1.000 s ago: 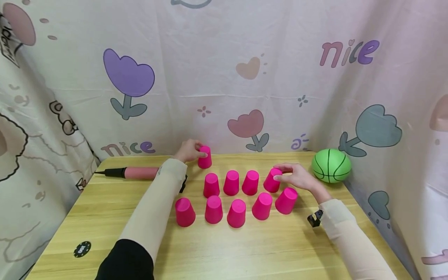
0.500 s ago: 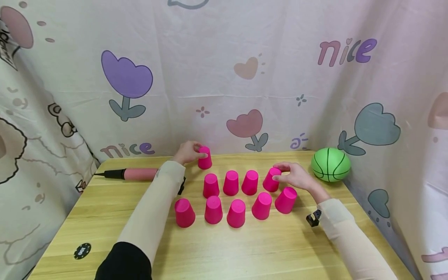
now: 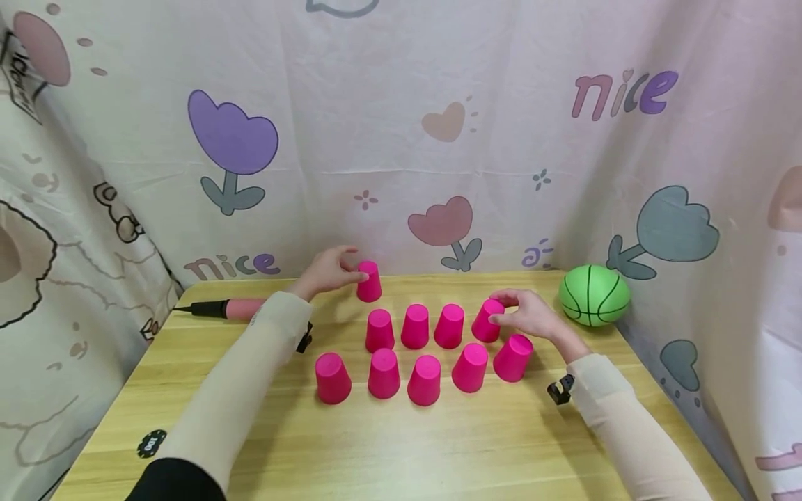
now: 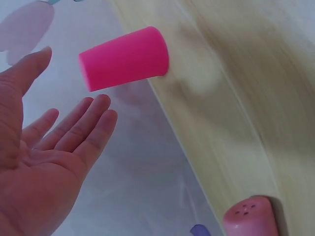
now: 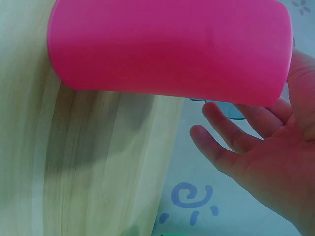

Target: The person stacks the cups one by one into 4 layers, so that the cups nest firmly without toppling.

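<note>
Several pink cups stand upside down in two rows on the table. One more pink cup (image 3: 370, 282) stands alone near the back edge. Just left of it is my left hand (image 3: 328, 270), its fingers spread; the left wrist view shows a gap between the fingers and that cup (image 4: 125, 59). My right hand (image 3: 529, 314) pinches the rightmost cup (image 3: 486, 323) of the farther row between thumb and fingers, near its top. In the right wrist view a large pink cup (image 5: 167, 49) covers the thumb and part of the fingers.
A pink hand pump (image 3: 244, 309) with a black nozzle lies at the back left, partly behind the left sleeve. The green ball (image 3: 594, 296) sits at the back right corner. A black chip (image 3: 152, 443) lies front left. A printed curtain (image 3: 351, 125) hangs behind the table.
My left hand has let go of the lone back cup and drawn slightly left, fingers opening. The cup stays upright there. My right hand keeps its place at its cup.
</note>
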Demonstrator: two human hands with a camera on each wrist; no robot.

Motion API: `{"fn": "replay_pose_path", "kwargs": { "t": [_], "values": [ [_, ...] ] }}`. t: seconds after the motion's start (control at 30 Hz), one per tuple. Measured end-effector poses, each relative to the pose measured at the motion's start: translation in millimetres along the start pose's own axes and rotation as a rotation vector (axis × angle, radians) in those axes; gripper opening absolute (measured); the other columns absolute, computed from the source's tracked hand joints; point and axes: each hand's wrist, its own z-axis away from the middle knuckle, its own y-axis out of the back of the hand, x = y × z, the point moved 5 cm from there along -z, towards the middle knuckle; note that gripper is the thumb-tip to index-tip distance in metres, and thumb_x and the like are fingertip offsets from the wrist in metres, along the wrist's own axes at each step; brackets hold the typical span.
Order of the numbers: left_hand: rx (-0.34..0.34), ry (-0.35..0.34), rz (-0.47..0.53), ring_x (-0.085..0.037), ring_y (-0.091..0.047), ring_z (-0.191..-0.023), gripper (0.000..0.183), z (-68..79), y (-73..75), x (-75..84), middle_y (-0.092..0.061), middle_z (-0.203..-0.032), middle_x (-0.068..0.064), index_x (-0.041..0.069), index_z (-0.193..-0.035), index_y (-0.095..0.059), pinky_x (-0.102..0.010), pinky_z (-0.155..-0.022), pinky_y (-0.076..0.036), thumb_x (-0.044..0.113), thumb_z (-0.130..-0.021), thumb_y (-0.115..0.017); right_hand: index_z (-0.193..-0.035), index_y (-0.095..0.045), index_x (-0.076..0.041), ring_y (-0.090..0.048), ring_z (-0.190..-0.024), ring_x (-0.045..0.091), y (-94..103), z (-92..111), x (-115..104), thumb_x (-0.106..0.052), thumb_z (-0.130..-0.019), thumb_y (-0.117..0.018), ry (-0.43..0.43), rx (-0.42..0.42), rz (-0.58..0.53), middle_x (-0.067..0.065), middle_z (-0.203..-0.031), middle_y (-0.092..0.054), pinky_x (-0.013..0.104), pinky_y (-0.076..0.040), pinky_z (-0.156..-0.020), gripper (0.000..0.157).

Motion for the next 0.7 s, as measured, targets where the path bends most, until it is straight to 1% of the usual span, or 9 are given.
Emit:
{"fn": "replay_pose_path", "kwargs": {
  "t": [0.1,0.17,0.3,0.43,0.53,0.7],
  "values": [
    [0.011,-0.038,0.014,-0.039,-0.070,-0.116,0.079,12.7,5.2,0.7,-0.070,-0.127,-0.024,0.006,-0.158,-0.044,-0.051,-0.096,-0.062,0.033,-0.093,-0.081,-0.139,-0.063,0.000,-0.064,-0.124,0.040,0.6,-2.1,-0.8,-0.024,-0.095,-0.078,0.009,0.015,-0.002,0.021,-0.130,-0.070,0.058,-0.054,-0.106,0.053],
    [0.010,-0.049,0.022,-0.039,-0.069,-0.117,0.077,23.3,8.2,0.8,-0.070,-0.128,-0.023,0.008,-0.157,-0.045,-0.051,-0.096,-0.062,0.035,-0.094,-0.080,-0.141,-0.062,0.002,-0.063,-0.125,0.041,3.0,-4.3,-3.0,-0.024,-0.095,-0.078,0.019,0.025,0.000,0.023,-0.132,-0.069,0.059,-0.053,-0.107,0.055],
    [-0.017,-0.031,0.056,-0.039,-0.068,-0.122,0.071,46.8,11.7,-1.8,-0.069,-0.133,-0.020,0.014,-0.156,-0.048,-0.051,-0.097,-0.062,0.037,-0.096,-0.078,-0.142,-0.061,0.003,-0.063,-0.127,0.043,9.2,-12.1,-13.1,-0.022,-0.095,-0.077,0.043,0.044,0.009,0.024,-0.133,-0.069,0.060,-0.052,-0.109,0.056],
    [-0.041,-0.039,0.071,-0.040,-0.067,-0.124,0.067,68.1,11.6,-7.2,-0.069,-0.135,-0.020,0.015,-0.155,-0.048,-0.051,-0.098,-0.062,0.036,-0.097,-0.076,-0.142,-0.061,0.003,-0.064,-0.126,0.042,12.3,-22.1,-28.3,-0.022,-0.094,-0.078,0.063,0.047,0.011,0.024,-0.132,-0.069,0.058,-0.053,-0.107,0.056],
    [-0.047,-0.062,0.072,-0.040,-0.068,-0.123,0.066,81.4,10.7,-10.2,-0.070,-0.133,-0.020,0.014,-0.154,-0.051,-0.051,-0.097,-0.062,0.037,-0.097,-0.076,-0.142,-0.061,0.002,-0.065,-0.124,0.040,12.4,-29.5,-40.9,-0.023,-0.094,-0.078,0.073,0.044,0.013,0.022,-0.131,-0.070,0.056,-0.056,-0.104,0.056],
    [-0.053,-0.085,0.075,-0.034,-0.070,-0.120,0.064,102.5,8.0,-13.8,-0.072,-0.129,-0.015,0.017,-0.150,-0.055,-0.049,-0.099,-0.061,0.040,-0.095,-0.078,-0.138,-0.064,-0.001,-0.067,-0.117,0.036,9.8,-43.6,-60.0,-0.022,-0.094,-0.078,0.096,0.037,0.007,0.019,-0.126,-0.072,0.048,-0.061,-0.094,0.051]
  ]
}}
